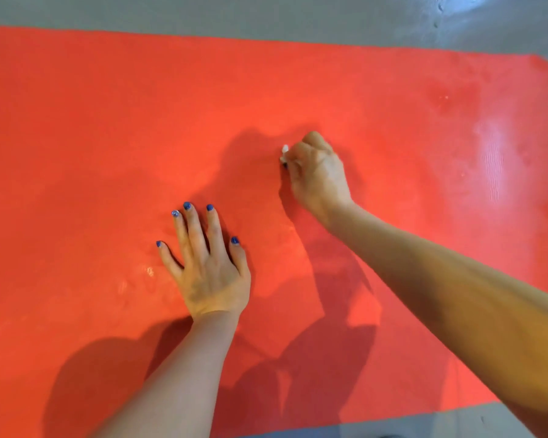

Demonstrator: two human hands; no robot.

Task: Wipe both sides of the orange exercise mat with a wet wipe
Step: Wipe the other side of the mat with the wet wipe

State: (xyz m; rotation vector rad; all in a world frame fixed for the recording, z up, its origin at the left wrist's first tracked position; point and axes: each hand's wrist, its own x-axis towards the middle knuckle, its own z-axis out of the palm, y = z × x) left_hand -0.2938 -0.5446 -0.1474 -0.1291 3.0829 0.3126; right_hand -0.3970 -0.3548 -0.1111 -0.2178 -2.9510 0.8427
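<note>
**Wiping the flat orange mat, one hand bracing**

No brand, label or writing can be read anywhere on the mat or the floor.

The flat orange foam exercise mat (108, 121) lies unrolled on the glossy grey floor (266, 14) and fills most of the view. Its long axis runs left to right; the left end runs out of the picture, while the right end shows a rounded far corner near the right edge. The far long edge runs along the top with a band of grey floor beyond it. The near long edge shows only at the lower right, slanting up toward the right, with more floor in front of it. Pale glossy patches sit on the mat's right part and near the left hand.

The left hand (208, 267) lies flat on the mat near the middle, palm down, fingers (189, 229) straight and spread, nails painted blue, gripping nothing.

The right hand (318, 175) is farther out and to the right, well apart from the left, knuckles up, its fingers clenched round a small bunched white wet wipe (284, 153) that peeks out at the hand's left side against the mat. Broad bare mat lies on every side of both hands.
</note>
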